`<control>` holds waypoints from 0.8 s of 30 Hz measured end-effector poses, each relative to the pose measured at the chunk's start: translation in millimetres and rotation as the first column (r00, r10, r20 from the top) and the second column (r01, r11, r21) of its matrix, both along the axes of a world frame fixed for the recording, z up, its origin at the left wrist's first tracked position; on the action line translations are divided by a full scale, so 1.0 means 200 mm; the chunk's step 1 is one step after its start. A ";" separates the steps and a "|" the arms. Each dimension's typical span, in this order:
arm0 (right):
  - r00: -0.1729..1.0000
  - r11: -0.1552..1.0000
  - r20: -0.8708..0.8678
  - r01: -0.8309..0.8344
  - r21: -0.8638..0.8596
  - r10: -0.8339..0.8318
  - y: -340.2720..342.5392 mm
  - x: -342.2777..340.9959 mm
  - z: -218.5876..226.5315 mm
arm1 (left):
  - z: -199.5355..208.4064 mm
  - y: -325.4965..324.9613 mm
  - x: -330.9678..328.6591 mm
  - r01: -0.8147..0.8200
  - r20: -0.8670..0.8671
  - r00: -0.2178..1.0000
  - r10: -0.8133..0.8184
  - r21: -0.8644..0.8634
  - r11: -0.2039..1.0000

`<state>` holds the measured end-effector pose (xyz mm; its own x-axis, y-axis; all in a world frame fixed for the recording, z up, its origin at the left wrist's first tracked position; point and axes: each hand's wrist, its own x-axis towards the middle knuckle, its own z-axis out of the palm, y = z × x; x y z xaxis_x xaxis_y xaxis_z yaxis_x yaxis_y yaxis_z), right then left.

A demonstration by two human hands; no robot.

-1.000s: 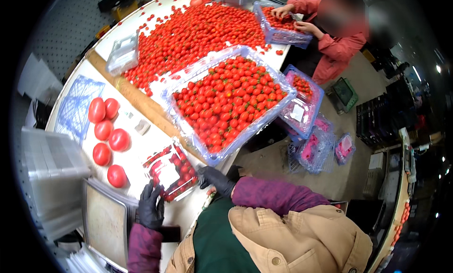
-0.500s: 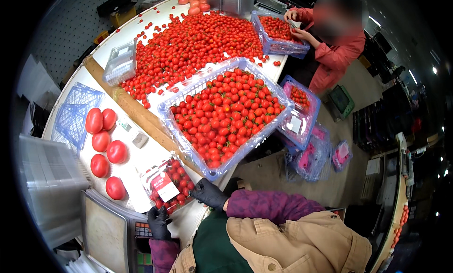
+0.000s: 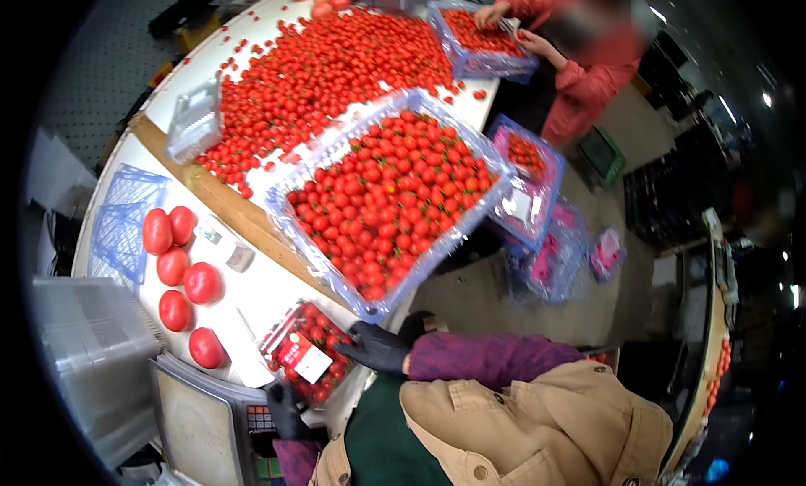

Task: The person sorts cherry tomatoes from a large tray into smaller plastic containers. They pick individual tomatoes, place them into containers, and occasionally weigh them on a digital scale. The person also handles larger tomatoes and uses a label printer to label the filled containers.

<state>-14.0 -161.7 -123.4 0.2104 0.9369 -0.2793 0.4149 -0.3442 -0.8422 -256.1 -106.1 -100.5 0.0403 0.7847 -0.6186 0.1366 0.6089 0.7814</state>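
A clear plastic punnet (image 3: 294, 320) of cherry tomatoes, with a red-and-white label (image 3: 304, 357) on its lid, lies at the near edge of the table. My left hand (image 3: 288, 410), in a black glove, holds its near left corner with bent fingers. On its right side my right hand (image 3: 375, 348), gloved the same, grips the edge; some fingertips are hidden against the punnet. Just beyond stands a blue crate (image 3: 382, 310) lined with clear plastic and full of cherry tomatoes (image 3: 395, 201).
Large tomatoes (image 3: 202, 283) lie left, near a scale (image 3: 197, 423) and stacked clear containers (image 3: 88, 343). A wooden strip (image 3: 206, 188) borders a heap of loose cherry tomatoes (image 3: 327, 75). At far right, a co-worker's hands (image 3: 508, 24) are over another crate (image 3: 495, 65).
The punnet has turned slightly and come a little nearer to me, with both hands still on it. My view has shifted slightly. The co-worker's hand has moved lower over the crate.
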 end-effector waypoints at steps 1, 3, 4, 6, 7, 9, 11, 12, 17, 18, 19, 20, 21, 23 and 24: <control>1.000 0.999 -0.011 0.024 -0.032 -0.024 0.01 -0.01 0.03 | -0.10 0.04 0.00 0.026 0.002 1.000 -0.027 0.123 0.992; 0.993 0.992 -0.041 0.113 0.050 -0.111 0.02 -0.05 0.03 | -0.20 0.09 -0.02 0.029 -0.071 0.997 -0.009 0.283 0.959; 0.984 0.988 -0.093 0.153 0.001 -0.152 0.03 -0.05 0.08 | -0.21 0.11 -0.01 0.020 -0.129 0.991 0.023 0.317 0.948; 0.971 0.981 -0.155 0.171 -0.090 -0.184 0.08 -0.05 0.07 | -0.36 0.14 -0.04 -0.014 -0.128 0.989 0.068 0.384 0.923; 0.964 0.976 -0.187 0.165 -0.142 -0.190 0.08 -0.07 0.04 | -0.42 0.12 -0.10 -0.040 -0.131 0.986 0.102 0.412 0.910; 0.948 0.965 -0.195 0.262 0.018 -0.253 0.06 -0.11 -0.14 | -0.31 0.11 -0.02 -0.096 -0.024 0.994 0.111 0.337 0.937; 0.893 0.952 -0.392 0.285 0.109 -0.222 -0.04 -0.05 -0.34 | -0.16 0.09 0.06 -0.047 -0.056 0.996 0.064 0.256 0.965; 0.904 0.968 -0.348 0.238 -0.079 -0.250 -0.05 -0.05 -0.01 | -0.18 0.07 0.01 0.029 -0.068 0.998 -0.011 0.285 0.958; 0.992 0.999 0.122 0.033 0.003 -0.033 -0.04 -0.10 0.20 | -0.10 -0.13 -0.02 0.020 0.165 0.986 -0.027 0.044 0.999; 0.985 0.999 0.170 -0.017 0.036 0.011 -0.01 -0.09 0.20 | -0.11 -0.15 0.00 -0.026 0.221 0.975 0.019 0.032 0.999; 0.871 0.965 0.475 -0.219 0.146 0.126 0.03 -0.10 0.25 | -0.10 -0.15 0.03 -0.060 0.237 0.970 0.048 0.044 0.997; 0.829 0.945 0.538 -0.280 0.166 0.152 0.08 -0.13 0.33 | -0.10 -0.14 0.06 -0.090 0.252 0.965 0.073 0.056 0.994; 0.828 0.922 0.533 -0.326 0.208 0.173 0.16 -0.15 0.40 | -0.14 -0.13 0.11 -0.109 0.233 0.968 0.089 0.072 0.991; 0.867 0.872 0.448 -0.378 0.310 0.216 0.35 -0.20 0.47 | -0.07 -0.04 0.14 0.056 0.056 0.997 -0.059 0.057 0.997; 0.917 0.873 0.346 -0.325 0.363 0.197 0.48 -0.22 0.43 | -0.01 0.01 0.15 0.159 -0.049 0.986 -0.156 0.065 0.985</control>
<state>-58.7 -65.4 -37.7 -0.0469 0.9842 0.1709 0.6867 0.1561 -0.7100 -226.3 -103.9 -101.7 0.1409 0.8113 -0.5674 0.2618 0.5222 0.8116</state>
